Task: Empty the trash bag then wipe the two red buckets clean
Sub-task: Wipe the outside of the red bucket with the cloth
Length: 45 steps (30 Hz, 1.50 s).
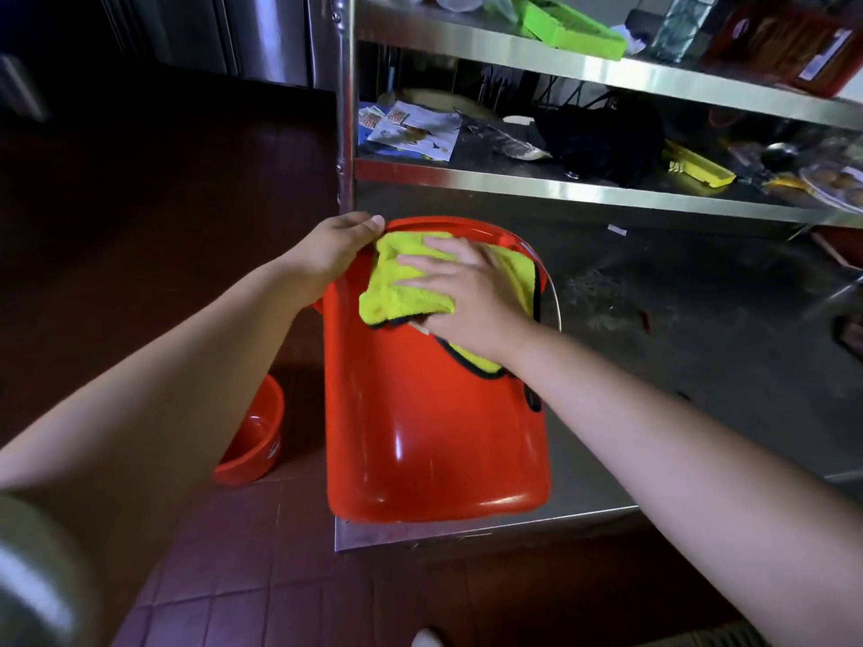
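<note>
A large red bucket (434,431) lies on its side at the left end of the steel table (654,366), its mouth pointing away from me. My left hand (334,252) grips the far left part of its rim. My right hand (460,291) lies flat, fingers spread, pressing a yellow cloth (401,282) with a dark edge against the bucket's upturned side. A second, smaller red bucket (254,441) sits on the floor to the left, partly hidden behind my left forearm.
Steel shelves (583,186) rise behind the table, holding papers (411,130), a black object, yellow packaging and a green tray (574,28). A thin metal bail (555,296) hangs by the bucket's right side. Dark red tile floor (280,576) lies below, a steel cabinet at far left.
</note>
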Tool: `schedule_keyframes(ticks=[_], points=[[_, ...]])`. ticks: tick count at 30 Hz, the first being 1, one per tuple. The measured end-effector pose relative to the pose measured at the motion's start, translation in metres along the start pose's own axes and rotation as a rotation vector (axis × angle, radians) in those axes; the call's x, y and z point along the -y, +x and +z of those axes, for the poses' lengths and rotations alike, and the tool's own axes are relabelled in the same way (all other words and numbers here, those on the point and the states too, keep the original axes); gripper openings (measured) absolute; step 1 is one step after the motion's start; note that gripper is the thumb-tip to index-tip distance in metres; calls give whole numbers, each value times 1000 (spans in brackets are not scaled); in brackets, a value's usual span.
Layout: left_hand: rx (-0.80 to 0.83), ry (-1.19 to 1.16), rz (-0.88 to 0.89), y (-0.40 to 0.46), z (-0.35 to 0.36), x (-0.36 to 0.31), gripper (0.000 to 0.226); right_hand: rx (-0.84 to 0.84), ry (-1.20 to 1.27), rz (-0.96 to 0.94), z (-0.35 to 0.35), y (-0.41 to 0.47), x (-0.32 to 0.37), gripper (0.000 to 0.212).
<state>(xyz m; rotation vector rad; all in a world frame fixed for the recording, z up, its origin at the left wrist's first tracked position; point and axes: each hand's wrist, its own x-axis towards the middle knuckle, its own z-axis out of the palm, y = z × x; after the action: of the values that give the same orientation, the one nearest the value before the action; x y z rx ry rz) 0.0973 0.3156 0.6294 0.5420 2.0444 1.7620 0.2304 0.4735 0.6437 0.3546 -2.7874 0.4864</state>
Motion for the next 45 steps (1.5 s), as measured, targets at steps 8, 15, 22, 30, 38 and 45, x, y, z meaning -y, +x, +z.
schedule_keyframes(ticks=[8,15,22,30,38,45], points=[[-75,-6,-7,-20,-22,4,22,134,-34,-290,21,-108,52,55],[21,165,35,-6,1,-28,21,180,-61,-330,27,-125,68,46],[-13,170,-7,3,7,-17,47,48,-36,-244,14,-65,38,57],[-59,75,-11,3,6,-10,24,-116,136,101,-3,12,-10,45],[-76,7,15,-11,-5,1,19,-20,80,-80,15,-65,29,59],[-91,9,26,-20,-12,3,20,76,115,-222,25,-138,55,60]])
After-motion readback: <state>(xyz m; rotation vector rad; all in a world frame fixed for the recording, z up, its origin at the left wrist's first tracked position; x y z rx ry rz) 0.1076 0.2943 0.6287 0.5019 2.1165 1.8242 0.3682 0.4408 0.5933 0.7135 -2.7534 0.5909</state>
